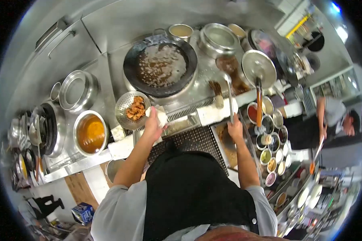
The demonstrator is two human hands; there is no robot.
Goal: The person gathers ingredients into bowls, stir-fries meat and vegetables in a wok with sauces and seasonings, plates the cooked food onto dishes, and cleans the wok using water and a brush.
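My left hand [152, 127] is closed on a folded white cloth [161, 115], just right of a perforated skimmer [121, 105]. Browned fried pieces [136, 108] lie in the skimmer; whether my hand also touches it, I cannot tell. The long metal handle of a ladle [231, 98] is gripped in my right hand [235, 129], its head pointing away from me. Beyond both hands, a black wok [128, 60] on the range holds bubbling oil [163, 64]. A bamboo brush [217, 94] stands left of the ladle.
A metal bowl [77, 138] of amber liquid stands at left. Several seasoning tubs [266, 156] line the right side, below a wooden-handled strainer [259, 66]. Metal pots [218, 39] sit behind. A co-worker [329, 116] stands at far right. A perforated mat [189, 142] lies before me.
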